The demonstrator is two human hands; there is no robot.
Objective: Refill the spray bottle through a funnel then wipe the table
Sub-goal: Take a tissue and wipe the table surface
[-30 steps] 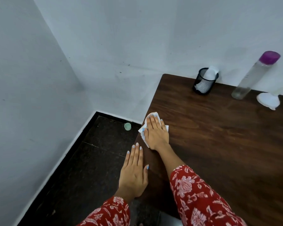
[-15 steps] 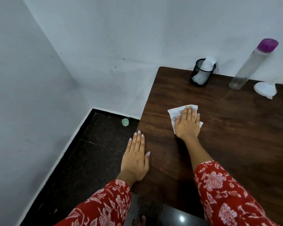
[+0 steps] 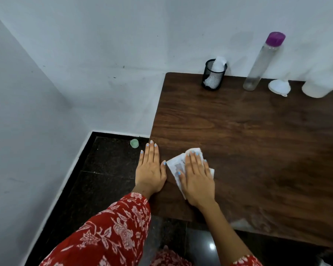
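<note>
My right hand (image 3: pixel 197 177) lies flat on a crumpled white tissue (image 3: pixel 176 166), pressing it onto the dark wooden table (image 3: pixel 258 150) near its front left corner. My left hand (image 3: pixel 150 169) rests flat and empty on the table's left edge, fingers together, thumb almost touching the tissue. At the back stand a tall clear bottle with a purple cap (image 3: pixel 261 60), a white funnel (image 3: pixel 279 87) lying mouth down, and a white container (image 3: pixel 319 85) cut off at the right edge.
A black mesh cup (image 3: pixel 213 75) holding white tissue stands at the table's back left. White walls close in behind and to the left. A small green cap (image 3: pixel 134 143) lies on the dark floor beside the table. A damp smear (image 3: pixel 254 221) shows near the front edge.
My right hand slid the tissue from the left edge out to the right, then back toward me, ending beside the left hand. The left hand stayed on the table edge.
</note>
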